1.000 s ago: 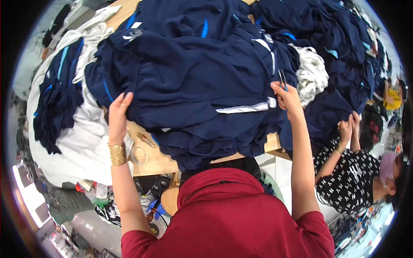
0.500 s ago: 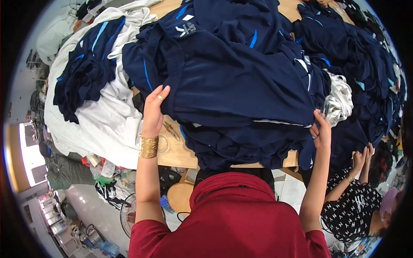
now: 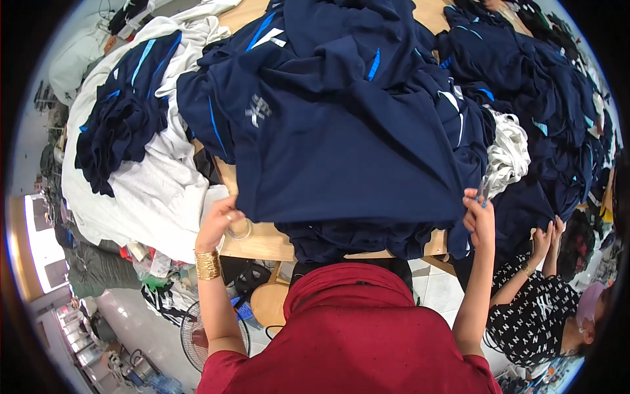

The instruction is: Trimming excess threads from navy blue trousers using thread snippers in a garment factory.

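A navy garment (image 3: 354, 157) with a small white print is stretched between my hands, its lower edge running nearly straight across. At its lower left corner my left hand (image 3: 218, 223) is closed, pinching the cloth. My right hand (image 3: 480, 215) is closed at the lower right corner. Blue-handled thread snips (image 3: 484, 194) stick up from the fingers of that hand, blades pointing away from me. More navy cloth (image 3: 348, 241) lies under the garment and hangs at the table edge.
White cloth (image 3: 154, 210) with a navy piece (image 3: 128, 125) on it covers the left side. White strips (image 3: 508, 154) lie bundled right of the garment. Navy garments (image 3: 525, 92) pile up farther right, where a co-worker's hands (image 3: 548, 236) touch cloth. A fan (image 3: 213, 335) stands below left.
Both hands have moved; the left came down toward me and slightly left. The garment's near edge has come closer and spread out. The gathered band beside my left hand no longer shows.
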The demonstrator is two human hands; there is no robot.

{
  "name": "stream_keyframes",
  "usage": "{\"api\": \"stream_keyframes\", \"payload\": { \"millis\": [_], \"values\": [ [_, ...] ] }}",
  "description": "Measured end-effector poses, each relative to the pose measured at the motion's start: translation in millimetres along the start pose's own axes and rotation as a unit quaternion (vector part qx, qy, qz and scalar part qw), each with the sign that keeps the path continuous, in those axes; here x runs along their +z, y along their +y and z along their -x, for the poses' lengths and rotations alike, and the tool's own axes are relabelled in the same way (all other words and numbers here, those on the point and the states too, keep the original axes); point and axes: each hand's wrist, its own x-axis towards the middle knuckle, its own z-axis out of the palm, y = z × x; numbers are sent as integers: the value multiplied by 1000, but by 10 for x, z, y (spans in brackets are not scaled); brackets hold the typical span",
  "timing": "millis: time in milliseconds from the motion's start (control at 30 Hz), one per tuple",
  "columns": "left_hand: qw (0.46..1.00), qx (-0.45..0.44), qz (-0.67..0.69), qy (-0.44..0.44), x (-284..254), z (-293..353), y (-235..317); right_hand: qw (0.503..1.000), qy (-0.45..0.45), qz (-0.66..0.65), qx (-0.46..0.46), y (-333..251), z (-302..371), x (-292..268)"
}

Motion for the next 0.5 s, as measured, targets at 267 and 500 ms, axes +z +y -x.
{"api": "stream_keyframes", "payload": {
  "millis": [267,500],
  "values": [
    [982,105,-99,121,184,-29,69,971,-22,235,-36,-172,-153,328],
    [898,249,-145,333,603,-594,450,963,45,242,-113,-461,-758,958]
  ]
}}
